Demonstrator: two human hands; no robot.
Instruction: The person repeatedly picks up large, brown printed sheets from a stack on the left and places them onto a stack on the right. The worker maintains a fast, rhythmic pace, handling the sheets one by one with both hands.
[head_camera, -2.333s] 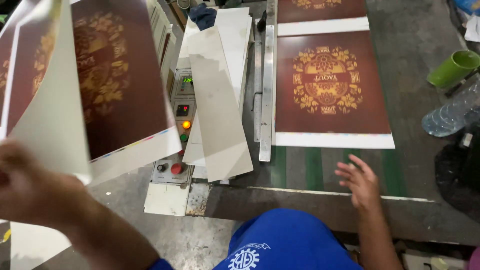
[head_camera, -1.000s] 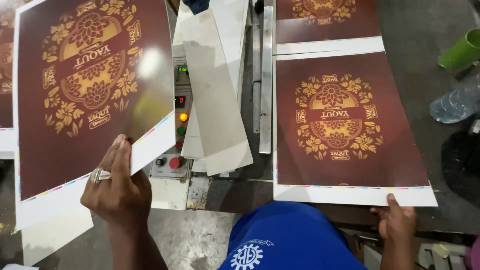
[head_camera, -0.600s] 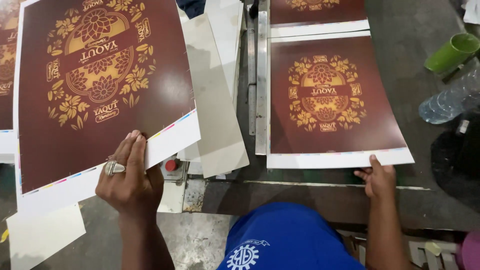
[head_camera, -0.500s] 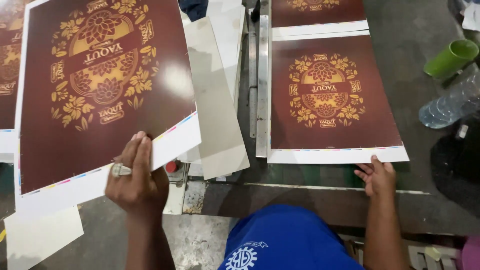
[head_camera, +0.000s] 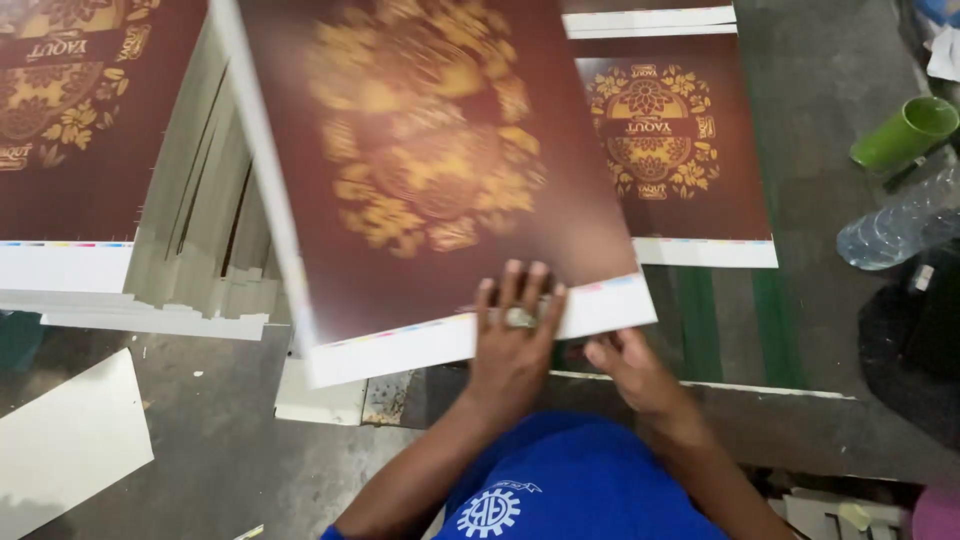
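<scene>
My left hand (head_camera: 512, 345), with a ring on one finger, presses its fingers on the white bottom margin of a large printed sheet (head_camera: 430, 170), maroon with a gold ornament and blurred by motion. The sheet hangs tilted over the middle of the machine. Just below the sheet's lower right edge is my right hand (head_camera: 632, 372), fingers loosely apart and pointing toward that edge; I cannot tell whether it touches. A second sheet of the same print (head_camera: 670, 150) lies flat on the machine bed at the right.
A tall stack of the same printed sheets (head_camera: 90, 130) stands at the left. At the right edge are a green cup (head_camera: 905, 130) and a clear plastic bottle (head_camera: 900, 225). A white sheet (head_camera: 70, 440) lies on the floor at lower left.
My left hand has swung the held sheet from the left to the middle, covering the control panel. My right hand has left the flat sheet's corner and moved left toward the held sheet.
</scene>
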